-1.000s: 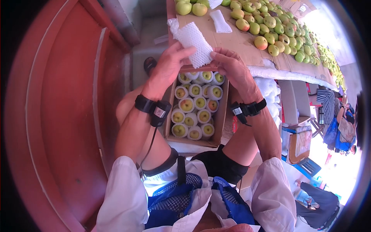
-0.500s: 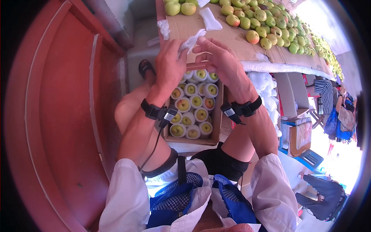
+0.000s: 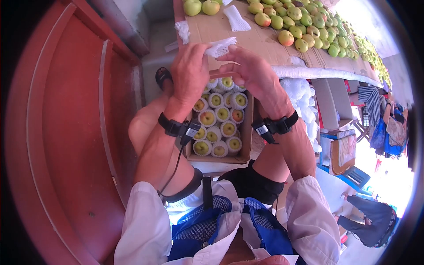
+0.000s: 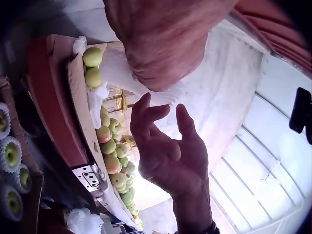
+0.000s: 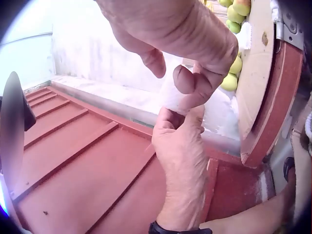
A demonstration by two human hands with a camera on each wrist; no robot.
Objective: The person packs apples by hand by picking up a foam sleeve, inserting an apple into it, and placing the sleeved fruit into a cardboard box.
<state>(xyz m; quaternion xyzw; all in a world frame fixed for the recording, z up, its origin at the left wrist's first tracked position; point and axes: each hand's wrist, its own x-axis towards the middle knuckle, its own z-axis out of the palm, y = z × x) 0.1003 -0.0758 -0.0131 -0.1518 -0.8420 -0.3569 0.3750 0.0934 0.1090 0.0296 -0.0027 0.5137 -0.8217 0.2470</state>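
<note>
A white foam net sleeve is gripped between the thumb and fingers of my left hand, above the near edge of the cardboard-covered table. My right hand is close beside the sleeve's free end, its fingers loosely bent and spread apart, as the left wrist view shows of the same hand. In the right wrist view its fingers overlap the sleeve. Below both hands, a cardboard box holds several rows of apples in foam net sleeves.
Loose green and reddish apples are heaped on the table, with another flat foam sleeve nearer me. White foam sleeves are bunched under the table at right. A red panel stands at left; people are in the right background.
The sleeve was held flat between both hands; my right hand has let go of it and its fingers have spread. The sleeve now points rightward from my left hand.
</note>
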